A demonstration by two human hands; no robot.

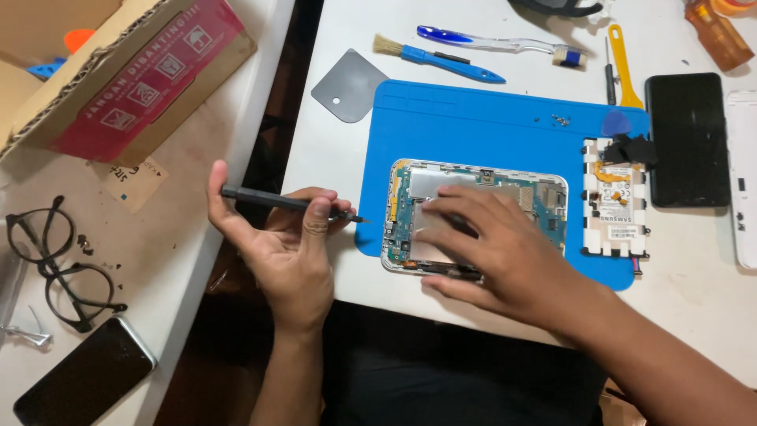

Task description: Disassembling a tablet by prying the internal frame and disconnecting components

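My left hand (284, 241) holds a thin black screwdriver (268, 199), tip pointing right, just left of an opened tablet (410, 229). The tablet lies face down on a blue work mat (473, 126), showing its circuit board and metal shield. My right hand (493, 244) rests flat on the tablet's middle and lower part, fingers pointing left, covering much of it.
A white-framed battery (617, 213), a black screen panel (688, 138) and a white back cover (743, 173) lie to the right. A grey scraper (348, 85), blue brush (445, 61), toothbrush (497, 41) and yellow pry tool (623, 67) lie beyond the mat. Left: cardboard box (118, 71), glasses (59, 264), phone (83, 379).
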